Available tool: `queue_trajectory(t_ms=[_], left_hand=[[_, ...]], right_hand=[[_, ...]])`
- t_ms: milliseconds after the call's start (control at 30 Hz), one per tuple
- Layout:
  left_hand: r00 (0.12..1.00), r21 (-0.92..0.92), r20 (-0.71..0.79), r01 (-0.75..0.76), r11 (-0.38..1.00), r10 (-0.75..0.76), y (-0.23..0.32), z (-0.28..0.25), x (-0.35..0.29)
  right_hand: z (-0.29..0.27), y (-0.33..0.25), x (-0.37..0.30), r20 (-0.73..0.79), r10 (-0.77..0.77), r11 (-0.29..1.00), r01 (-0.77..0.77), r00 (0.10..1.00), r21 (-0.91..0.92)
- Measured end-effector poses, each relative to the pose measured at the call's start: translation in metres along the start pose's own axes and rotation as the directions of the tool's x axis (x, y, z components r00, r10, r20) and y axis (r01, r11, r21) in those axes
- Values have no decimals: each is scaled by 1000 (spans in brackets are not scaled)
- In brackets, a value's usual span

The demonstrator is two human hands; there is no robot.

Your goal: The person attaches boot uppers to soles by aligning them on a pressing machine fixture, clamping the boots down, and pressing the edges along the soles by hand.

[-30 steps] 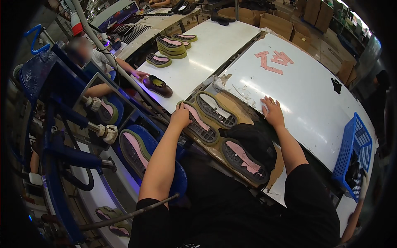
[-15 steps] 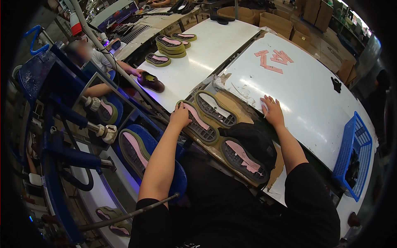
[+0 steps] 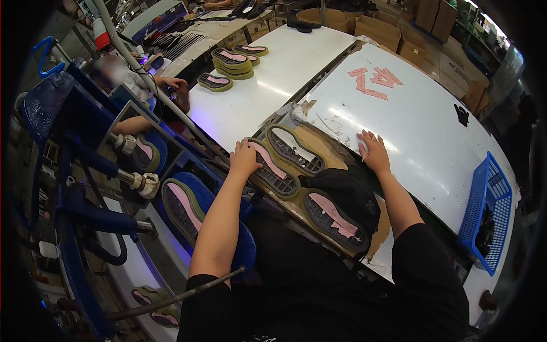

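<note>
My left hand (image 3: 244, 159) is closed round the far end of a shoe sole (image 3: 276, 174), dark grey inside with a pink strip and an olive rim. My right hand (image 3: 373, 153) rests at the white tabletop's near edge, a thin white stick (image 3: 364, 155) seemingly pinched between thumb and fingers. Between my hands lies another sole (image 3: 296, 149) with a white strip. Nearer me is a third sole (image 3: 336, 221) with torn-looking pink pieces inside, next to crumpled black cloth (image 3: 347, 191).
Pink strips (image 3: 373, 82) and a small black item (image 3: 461, 115) lie on the right tabletop (image 3: 410, 137). A blue basket (image 3: 484, 216) stands at right. At left is a blue press machine (image 3: 97, 211) holding a sole (image 3: 183, 206). More soles (image 3: 232, 64) sit on the far table near a co-worker's hand (image 3: 171, 83).
The co-worker has drawn a dark brown shoe left, off the far table's edge. My hands keep their places; the view has shifted slightly.
</note>
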State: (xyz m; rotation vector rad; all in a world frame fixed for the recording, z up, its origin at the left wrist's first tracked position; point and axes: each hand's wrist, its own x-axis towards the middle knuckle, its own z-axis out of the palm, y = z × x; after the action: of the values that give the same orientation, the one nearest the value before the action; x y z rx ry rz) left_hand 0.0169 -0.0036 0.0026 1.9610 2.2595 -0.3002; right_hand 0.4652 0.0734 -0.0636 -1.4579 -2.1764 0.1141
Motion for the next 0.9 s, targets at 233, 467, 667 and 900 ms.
queue_trajectory(t_ms=[233, 467, 667, 900], left_hand=[[1000, -13, -6, 6, 1000, -6, 1, 0, -1], [999, -39, 17, 29, 999, -28, 1, 0, -1], [1000, -28, 18, 21, 999, -21, 1, 1, -1], [1000, -10, -7, 0, 1000, 0, 3, 4, 0]], right_hand=[[0, 0, 1, 0, -9, 1000, 9, 1000, -6], [0, 0, 0, 4, -4, 1000, 4, 1000, -10], [2, 1, 0, 1, -7, 1000, 7, 1000, -12], [-1, -2, 1, 0, 2, 1000, -2, 1000, -2]])
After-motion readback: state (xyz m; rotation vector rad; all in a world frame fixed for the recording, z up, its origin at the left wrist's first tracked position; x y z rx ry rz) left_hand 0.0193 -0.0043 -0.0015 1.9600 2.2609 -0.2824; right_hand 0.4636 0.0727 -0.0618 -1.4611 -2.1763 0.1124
